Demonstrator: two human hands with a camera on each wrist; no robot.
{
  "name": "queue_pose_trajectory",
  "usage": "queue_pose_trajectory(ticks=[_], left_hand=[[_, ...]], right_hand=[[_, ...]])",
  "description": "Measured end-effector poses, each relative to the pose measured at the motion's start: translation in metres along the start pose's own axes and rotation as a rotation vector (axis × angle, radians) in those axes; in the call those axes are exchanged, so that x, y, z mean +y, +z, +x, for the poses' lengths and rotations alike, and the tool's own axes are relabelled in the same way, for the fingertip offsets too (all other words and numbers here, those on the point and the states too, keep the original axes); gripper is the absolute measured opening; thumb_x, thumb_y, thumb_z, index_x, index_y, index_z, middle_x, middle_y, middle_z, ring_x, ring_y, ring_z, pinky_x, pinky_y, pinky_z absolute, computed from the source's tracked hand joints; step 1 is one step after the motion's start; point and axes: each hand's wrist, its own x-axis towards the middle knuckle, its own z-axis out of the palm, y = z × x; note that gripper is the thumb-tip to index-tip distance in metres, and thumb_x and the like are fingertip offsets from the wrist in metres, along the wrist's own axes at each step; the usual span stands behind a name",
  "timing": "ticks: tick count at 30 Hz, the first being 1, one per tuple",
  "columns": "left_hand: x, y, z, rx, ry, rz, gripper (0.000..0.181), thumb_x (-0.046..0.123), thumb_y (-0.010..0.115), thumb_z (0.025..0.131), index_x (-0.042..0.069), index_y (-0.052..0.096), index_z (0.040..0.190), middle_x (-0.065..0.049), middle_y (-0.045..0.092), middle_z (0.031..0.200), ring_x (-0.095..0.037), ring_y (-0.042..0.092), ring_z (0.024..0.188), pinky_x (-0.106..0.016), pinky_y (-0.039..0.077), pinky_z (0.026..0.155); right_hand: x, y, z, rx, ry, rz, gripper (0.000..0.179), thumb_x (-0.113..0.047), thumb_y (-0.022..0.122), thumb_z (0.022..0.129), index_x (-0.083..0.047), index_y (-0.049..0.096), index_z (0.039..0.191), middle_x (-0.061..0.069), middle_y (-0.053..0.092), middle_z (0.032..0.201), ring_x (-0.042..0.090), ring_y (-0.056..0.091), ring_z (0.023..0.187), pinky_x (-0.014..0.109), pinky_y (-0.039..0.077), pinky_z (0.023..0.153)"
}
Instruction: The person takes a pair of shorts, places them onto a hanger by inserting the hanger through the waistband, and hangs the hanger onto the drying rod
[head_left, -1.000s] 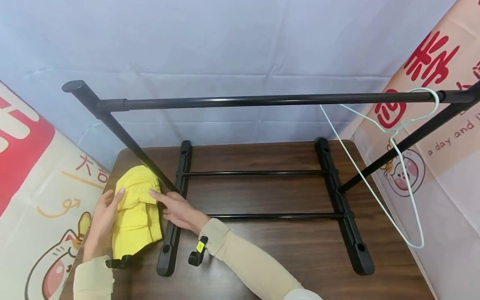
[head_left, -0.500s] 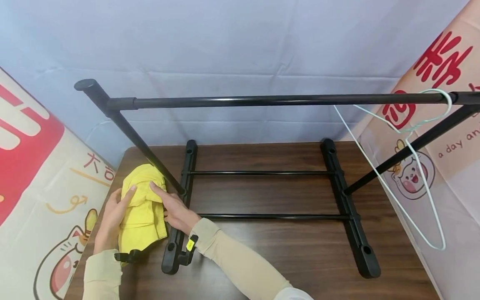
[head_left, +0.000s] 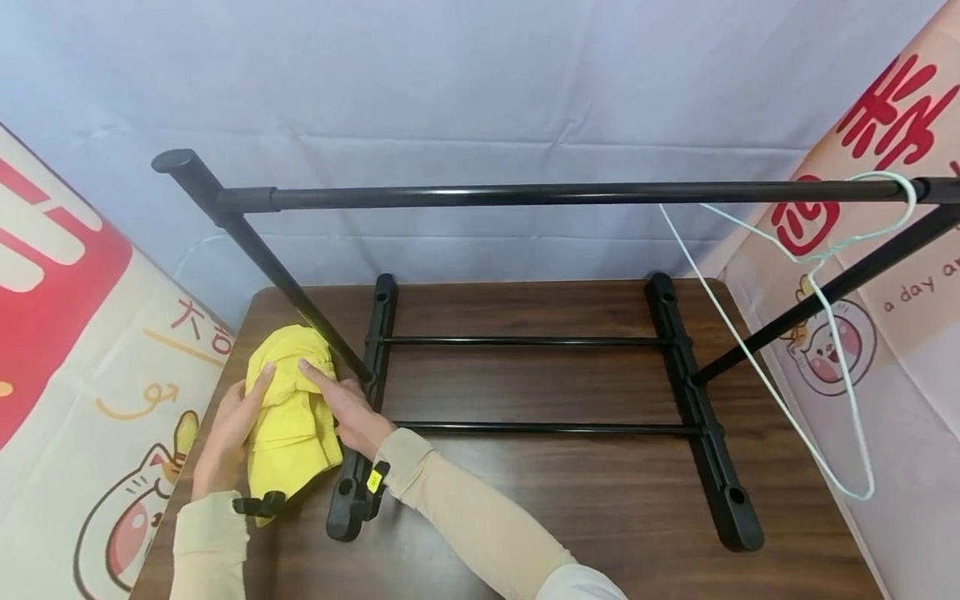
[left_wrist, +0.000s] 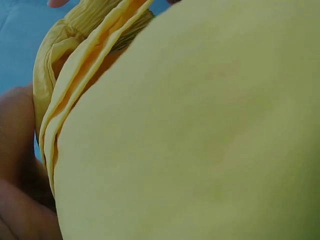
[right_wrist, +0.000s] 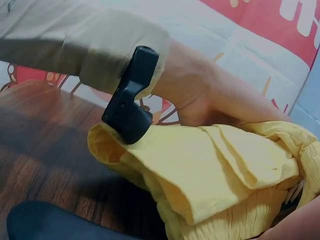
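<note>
A yellow garment (head_left: 294,429), folded over itself in layers, hangs between both hands at the left side of the table. My left hand (head_left: 227,433) grips its left side, thumb on top. From the right, my right hand (head_left: 356,417) holds the other side with its thumb on the cloth; its other fingers are partly hidden. Gathered elastic shows along part of the garment (right_wrist: 215,155) in the right wrist view, along with a wide loose opening. In the left wrist view, the cloth (left_wrist: 190,130) covers most of the picture.
A black clothes rack (head_left: 525,196) stands on the brown wooden table (head_left: 525,500), its left foot (head_left: 352,492) close to my right hand. On the rail's right end hangs a pale green hanger (head_left: 832,317). Printed cloth walls flank the table.
The whole head view has shifted slightly, so the rack appears further right. Both hands keep their hold on the yellow garment, and the left thumb has moved a little up and inward.
</note>
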Motion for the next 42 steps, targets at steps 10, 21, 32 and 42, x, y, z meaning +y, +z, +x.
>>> queue_pose_trajectory(ticks=[10, 21, 32, 42], left_hand=[[-0.006, 0.019, 0.003, -0.071, 0.009, -0.122, 0.074, 0.067, 0.046, 0.104, 0.004, 0.043, 0.142, 0.007, 0.067, 0.096, -0.008, 0.068, 0.080, -0.031, 0.062, 0.076], [-0.004, 0.035, -0.023, 0.034, 0.083, -0.375, 0.036, 0.048, 0.056, 0.107, 0.017, 0.047, 0.124, 0.013, 0.068, 0.089, -0.006, 0.070, 0.077, -0.027, 0.062, 0.071], [0.014, 0.049, -0.066, 0.129, 0.230, -0.418, 0.028, 0.037, 0.057, 0.109, 0.018, 0.048, 0.128, 0.010, 0.066, 0.098, -0.007, 0.070, 0.081, -0.026, 0.061, 0.070], [0.029, 0.056, -0.111, 0.238, 0.304, -0.476, 0.036, 0.030, 0.056, 0.110, 0.022, 0.039, 0.141, 0.003, 0.059, 0.118, -0.008, 0.070, 0.092, -0.025, 0.062, 0.074]], right_hand=[[0.009, -0.005, 0.004, 0.005, 0.027, 0.002, 0.122, -0.069, 0.078, 0.083, -0.007, 0.015, 0.167, 0.015, 0.028, 0.170, 0.040, 0.040, 0.151, 0.064, 0.034, 0.122], [0.007, -0.019, 0.003, -0.232, -0.049, -0.019, 0.079, -0.052, 0.076, 0.093, -0.022, 0.034, 0.153, 0.004, 0.056, 0.133, 0.023, 0.063, 0.118, 0.049, 0.052, 0.108], [-0.009, -0.027, -0.012, -0.457, -0.193, -0.053, 0.038, -0.036, 0.070, 0.100, -0.021, 0.058, 0.133, -0.002, 0.067, 0.116, 0.013, 0.069, 0.105, 0.034, 0.058, 0.092], [-0.029, -0.022, -0.056, -0.391, -0.238, -0.247, 0.066, -0.041, 0.074, 0.094, -0.036, 0.040, 0.151, -0.012, 0.057, 0.126, 0.007, 0.065, 0.108, 0.030, 0.056, 0.093]])
